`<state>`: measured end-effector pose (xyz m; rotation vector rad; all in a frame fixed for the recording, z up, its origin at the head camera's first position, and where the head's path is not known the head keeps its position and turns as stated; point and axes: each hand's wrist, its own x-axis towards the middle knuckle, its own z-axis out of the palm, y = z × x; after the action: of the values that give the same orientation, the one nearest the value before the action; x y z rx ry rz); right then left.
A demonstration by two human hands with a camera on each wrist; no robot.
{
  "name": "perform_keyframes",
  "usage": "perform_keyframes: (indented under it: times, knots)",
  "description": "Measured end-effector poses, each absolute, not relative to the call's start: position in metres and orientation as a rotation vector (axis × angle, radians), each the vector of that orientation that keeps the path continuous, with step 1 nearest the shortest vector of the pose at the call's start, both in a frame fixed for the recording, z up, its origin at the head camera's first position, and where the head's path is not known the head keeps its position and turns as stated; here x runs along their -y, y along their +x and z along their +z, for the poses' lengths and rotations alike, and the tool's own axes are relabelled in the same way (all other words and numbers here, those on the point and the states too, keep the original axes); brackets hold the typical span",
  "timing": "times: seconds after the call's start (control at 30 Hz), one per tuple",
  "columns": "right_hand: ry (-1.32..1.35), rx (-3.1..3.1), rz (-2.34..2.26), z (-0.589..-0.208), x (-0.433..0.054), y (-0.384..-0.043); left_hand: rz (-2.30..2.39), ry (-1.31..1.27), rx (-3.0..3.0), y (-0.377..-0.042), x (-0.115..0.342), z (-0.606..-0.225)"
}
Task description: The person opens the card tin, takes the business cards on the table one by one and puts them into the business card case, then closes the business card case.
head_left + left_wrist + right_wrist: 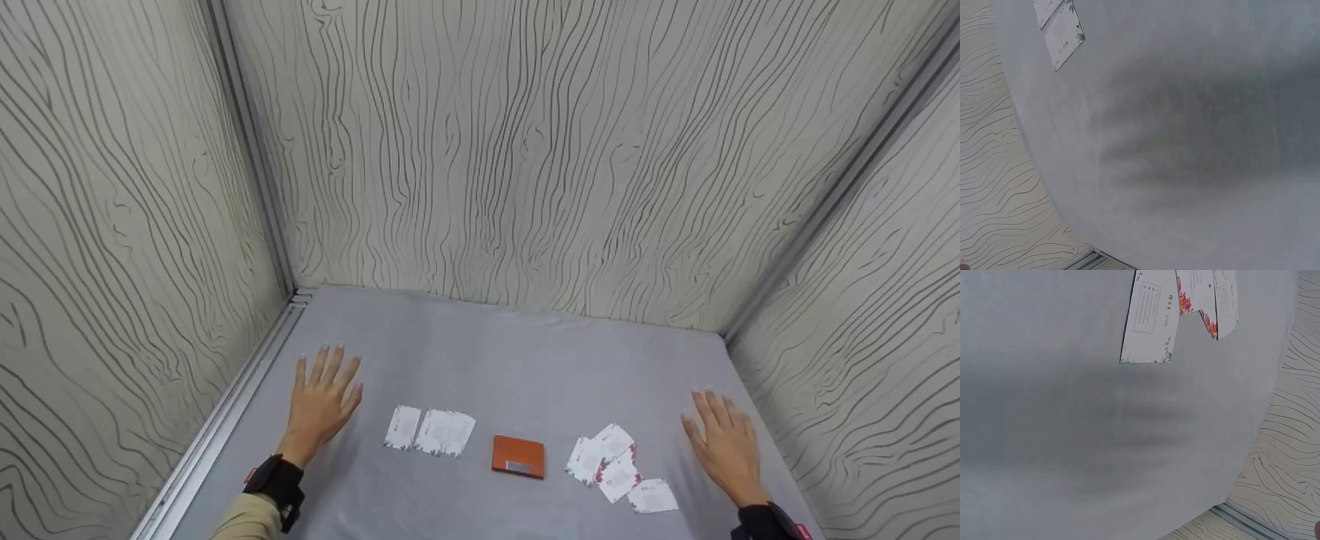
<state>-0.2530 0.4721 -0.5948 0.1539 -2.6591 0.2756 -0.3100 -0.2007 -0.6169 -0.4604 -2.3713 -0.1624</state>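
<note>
My left hand (318, 405) is held over the left side of the table, fingers spread and straight, holding nothing. On the other side my right hand (726, 448) is likewise flat, its fingers extended. Between them lies an orange card case (517, 456) with a small silver plate on its front. White business cards (445, 432) with leafy corners lie to the left of the case, nearest my left hand. To its right, a loose pile of business cards (616, 471), some with red floral edges, overlaps unevenly. One printed card (1151, 318) shows close up in the right wrist view.
A grey cloth covers the table (480, 360). Wood-grain patterned panels (495, 150) rise at the back and both sides. A metal rail (217, 427) runs along the left edge. Both hands cast soft shadows on the cloth.
</note>
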Motion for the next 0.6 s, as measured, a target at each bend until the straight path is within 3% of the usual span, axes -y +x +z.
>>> perform_keyframes:
  times: [0.6]
  knots:
    - [0.203, 2.593, 0.262, -0.606, -0.45, -0.258, -0.211, -0.521, 2.27, -0.313, 0.182, -0.626]
